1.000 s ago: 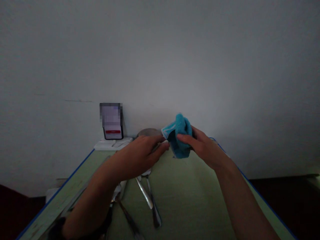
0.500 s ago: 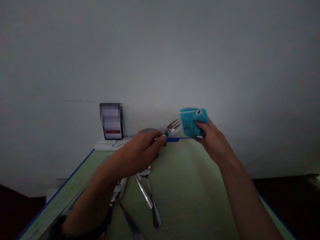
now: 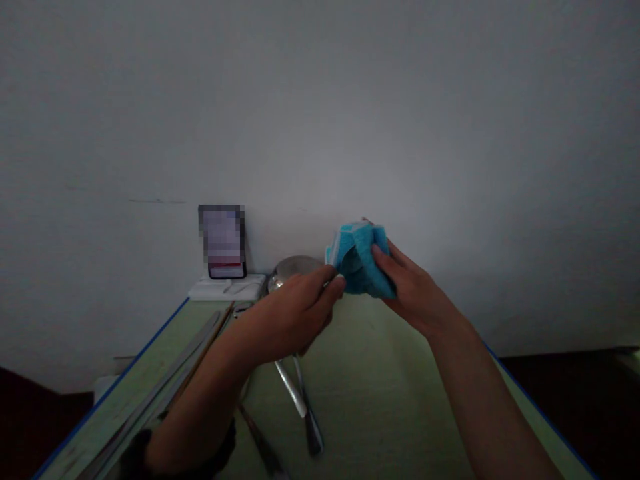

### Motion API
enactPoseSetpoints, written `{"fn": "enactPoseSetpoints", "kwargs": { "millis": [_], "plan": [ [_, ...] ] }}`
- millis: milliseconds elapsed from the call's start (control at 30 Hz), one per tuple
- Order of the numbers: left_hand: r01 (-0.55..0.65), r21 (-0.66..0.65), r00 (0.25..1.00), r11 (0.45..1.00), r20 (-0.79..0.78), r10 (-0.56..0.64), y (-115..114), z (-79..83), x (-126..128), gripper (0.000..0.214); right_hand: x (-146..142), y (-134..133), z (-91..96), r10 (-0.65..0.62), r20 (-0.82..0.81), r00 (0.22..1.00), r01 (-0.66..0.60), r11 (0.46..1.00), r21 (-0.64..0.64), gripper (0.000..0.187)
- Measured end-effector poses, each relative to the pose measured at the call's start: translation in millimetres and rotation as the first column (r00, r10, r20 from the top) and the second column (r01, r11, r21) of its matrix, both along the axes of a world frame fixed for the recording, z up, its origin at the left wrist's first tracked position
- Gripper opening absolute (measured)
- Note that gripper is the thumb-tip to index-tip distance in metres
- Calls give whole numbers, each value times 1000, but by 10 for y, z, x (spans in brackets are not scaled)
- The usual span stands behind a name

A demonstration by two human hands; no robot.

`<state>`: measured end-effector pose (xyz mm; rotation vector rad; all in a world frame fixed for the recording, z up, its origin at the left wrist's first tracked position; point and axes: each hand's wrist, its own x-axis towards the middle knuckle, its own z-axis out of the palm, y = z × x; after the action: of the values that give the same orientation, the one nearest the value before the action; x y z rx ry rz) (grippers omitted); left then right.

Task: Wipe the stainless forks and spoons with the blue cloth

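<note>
In front of the wall, my left hand (image 3: pixel 300 307) is closed on a fork, its fingers pinching the handle. The fork's tined end is hidden, covered by a folded blue cloth (image 3: pixel 357 257). My right hand (image 3: pixel 413 283) grips that cloth from the right, thumb on the near side. Below my left hand, several pieces of metal cutlery (image 3: pixel 290 388) lie on the green table, partly covered by my hand and forearm. A round metal bowl or lid (image 3: pixel 300 267) stands behind my left hand; which of the two I cannot tell.
A phone (image 3: pixel 225 243) leans upright against the wall on a white base (image 3: pixel 225 288) at the back left. Long thin strips (image 3: pixel 185 360) lie along the left side of the green table (image 3: pixel 390 400), which has blue edging. The wall (image 3: pixel 320 120) rises directly behind.
My right hand has moved left and slightly down with the cloth, which now covers the fork's tines that were bare before. My left hand has shifted slightly right and down.
</note>
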<state>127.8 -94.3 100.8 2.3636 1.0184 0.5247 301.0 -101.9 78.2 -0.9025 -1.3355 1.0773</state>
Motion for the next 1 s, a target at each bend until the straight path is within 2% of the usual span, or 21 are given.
{"fn": "enactPoseSetpoints", "kwargs": {
  "millis": [100,233,400,533,600,700,833,1000],
  "plan": [
    [14,14,1000,1000,-25,-14,-22,-31,31,28,-11,-14,-26,-65,92,994,63,998,27,56],
    [26,-1,999,1000,-36,-26,-58,-30,59,26,-30,2,-39,-109,199,974,97,993,71,41],
    [50,-51,999,997,6,-50,-84,38,45,29,11,21,-8,-228,329,916,175,967,185,25],
    [75,-105,997,992,34,-72,-91,72,40,27,18,2,27,-316,370,874,229,938,260,24],
    [79,-119,996,990,39,-75,-100,84,42,28,9,-7,31,-346,339,875,279,932,230,27],
    [56,-93,998,994,44,-52,-109,106,31,29,13,-18,30,-364,249,898,349,931,105,29],
    [41,-23,997,999,70,-39,-75,121,-36,31,79,-34,52,-344,78,936,346,938,-9,24],
    [40,-48,991,998,128,-33,-4,90,-122,33,180,19,74,-328,-105,939,329,944,-9,31]
  ]
}}
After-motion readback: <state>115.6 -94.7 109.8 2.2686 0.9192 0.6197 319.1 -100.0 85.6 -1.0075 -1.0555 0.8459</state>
